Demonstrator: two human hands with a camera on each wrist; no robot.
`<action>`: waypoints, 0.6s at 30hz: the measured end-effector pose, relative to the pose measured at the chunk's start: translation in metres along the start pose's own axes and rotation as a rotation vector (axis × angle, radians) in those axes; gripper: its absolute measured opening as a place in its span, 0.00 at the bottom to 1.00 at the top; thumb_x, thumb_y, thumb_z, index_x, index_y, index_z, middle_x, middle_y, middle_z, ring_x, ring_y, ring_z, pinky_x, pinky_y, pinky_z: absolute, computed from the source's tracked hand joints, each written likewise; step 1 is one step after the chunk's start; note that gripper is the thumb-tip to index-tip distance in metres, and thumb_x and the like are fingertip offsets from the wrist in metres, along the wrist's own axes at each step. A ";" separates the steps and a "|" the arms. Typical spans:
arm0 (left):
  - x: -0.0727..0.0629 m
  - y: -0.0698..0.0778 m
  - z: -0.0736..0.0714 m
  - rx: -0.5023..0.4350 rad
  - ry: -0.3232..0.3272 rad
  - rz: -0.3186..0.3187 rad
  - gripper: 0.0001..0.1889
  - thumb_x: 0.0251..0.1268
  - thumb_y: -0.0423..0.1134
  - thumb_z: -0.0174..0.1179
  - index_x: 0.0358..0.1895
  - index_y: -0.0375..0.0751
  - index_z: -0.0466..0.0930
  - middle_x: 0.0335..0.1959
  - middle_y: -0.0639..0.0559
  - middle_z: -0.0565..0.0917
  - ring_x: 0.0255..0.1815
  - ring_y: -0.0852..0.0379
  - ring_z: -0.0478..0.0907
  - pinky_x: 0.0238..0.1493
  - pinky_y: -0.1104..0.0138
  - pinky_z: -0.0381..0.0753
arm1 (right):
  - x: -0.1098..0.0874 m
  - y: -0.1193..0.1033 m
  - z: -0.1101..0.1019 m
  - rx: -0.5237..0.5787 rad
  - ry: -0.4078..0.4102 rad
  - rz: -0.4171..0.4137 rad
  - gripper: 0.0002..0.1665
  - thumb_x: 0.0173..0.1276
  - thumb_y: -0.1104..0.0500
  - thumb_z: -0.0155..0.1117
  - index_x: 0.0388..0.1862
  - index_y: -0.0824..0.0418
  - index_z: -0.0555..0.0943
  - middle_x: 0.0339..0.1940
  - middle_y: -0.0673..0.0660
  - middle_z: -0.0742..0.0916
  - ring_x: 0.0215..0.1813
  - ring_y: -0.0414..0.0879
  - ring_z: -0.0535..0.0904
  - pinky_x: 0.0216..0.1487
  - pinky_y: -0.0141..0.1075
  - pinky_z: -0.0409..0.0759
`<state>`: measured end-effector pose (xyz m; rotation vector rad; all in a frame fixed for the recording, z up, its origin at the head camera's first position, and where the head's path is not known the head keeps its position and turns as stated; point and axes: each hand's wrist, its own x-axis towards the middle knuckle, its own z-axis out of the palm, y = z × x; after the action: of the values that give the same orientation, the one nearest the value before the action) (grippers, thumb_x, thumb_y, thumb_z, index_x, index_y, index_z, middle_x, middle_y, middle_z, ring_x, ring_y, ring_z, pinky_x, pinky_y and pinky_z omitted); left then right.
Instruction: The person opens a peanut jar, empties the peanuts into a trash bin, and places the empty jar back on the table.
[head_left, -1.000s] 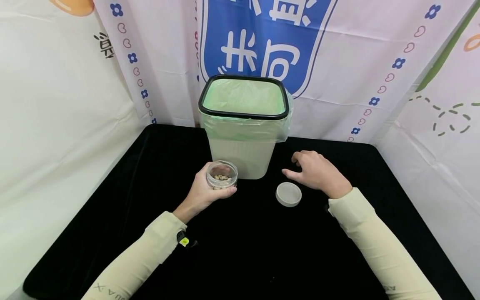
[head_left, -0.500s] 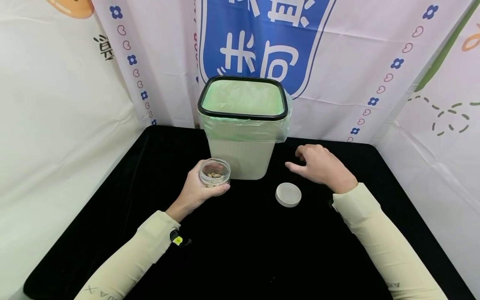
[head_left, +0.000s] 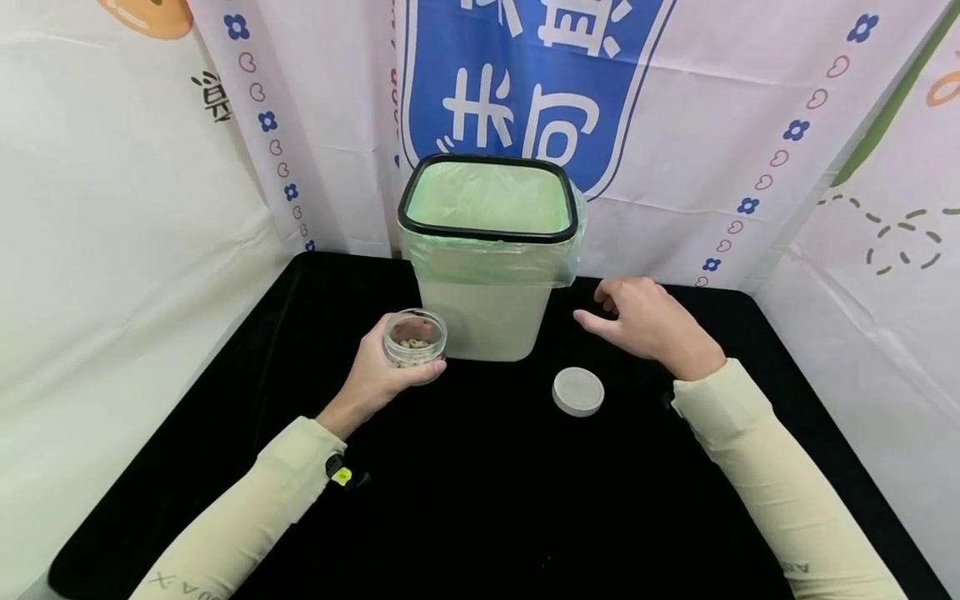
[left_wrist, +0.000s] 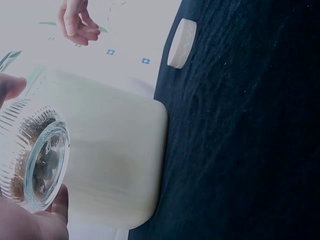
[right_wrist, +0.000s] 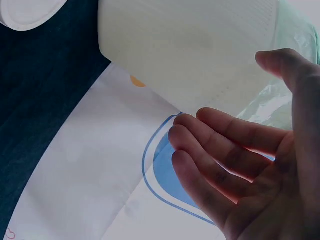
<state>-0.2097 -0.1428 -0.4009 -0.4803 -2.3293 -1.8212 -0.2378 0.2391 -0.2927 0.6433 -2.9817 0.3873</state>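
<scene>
A clear ribbed jar (head_left: 415, 337) without a lid is gripped by my left hand (head_left: 372, 367), thumb across its near side. Small light-brown pieces lie in the jar; their kind is hard to make out. In the left wrist view the glass base of the jar (left_wrist: 47, 165) faces the camera. My right hand (head_left: 648, 321) hovers to the right of the bin, loosely bent and holding nothing; in the right wrist view its fingers (right_wrist: 215, 150) are spread from the thumb. Below it on the black cloth lies a round pale lid (head_left: 578, 392).
A pale bin (head_left: 491, 321) with a black rim and green bag liner stands at the back middle, just behind the jar. Black cloth (head_left: 480, 492) covers the table. Printed white curtains (head_left: 675, 167) enclose the back and sides.
My left hand has carried the jar to the left and slightly up in the head view. The right hand has drifted right and away from the lid, which stays put.
</scene>
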 end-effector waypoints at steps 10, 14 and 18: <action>0.005 0.007 -0.016 0.037 0.030 0.007 0.37 0.55 0.34 0.80 0.69 0.39 0.73 0.60 0.41 0.84 0.58 0.51 0.83 0.55 0.78 0.80 | 0.003 -0.009 -0.008 -0.010 0.101 -0.047 0.25 0.76 0.42 0.66 0.42 0.65 0.85 0.43 0.64 0.92 0.47 0.58 0.89 0.54 0.57 0.85; 0.008 0.010 -0.021 0.054 0.031 0.007 0.37 0.55 0.35 0.80 0.68 0.39 0.73 0.60 0.42 0.84 0.57 0.52 0.83 0.55 0.78 0.80 | 0.003 -0.011 -0.012 -0.004 0.111 -0.045 0.24 0.76 0.42 0.65 0.41 0.64 0.85 0.43 0.63 0.92 0.46 0.58 0.88 0.54 0.56 0.85; 0.011 0.013 -0.026 0.064 0.033 -0.005 0.37 0.56 0.36 0.80 0.68 0.40 0.73 0.61 0.41 0.84 0.57 0.54 0.83 0.55 0.78 0.80 | 0.006 -0.014 -0.017 0.008 0.116 -0.049 0.25 0.76 0.42 0.64 0.42 0.64 0.85 0.43 0.63 0.91 0.46 0.57 0.88 0.54 0.56 0.85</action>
<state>-0.2180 -0.1628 -0.3791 -0.4325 -2.3610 -1.7371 -0.2370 0.2293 -0.2730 0.6687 -2.8511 0.4180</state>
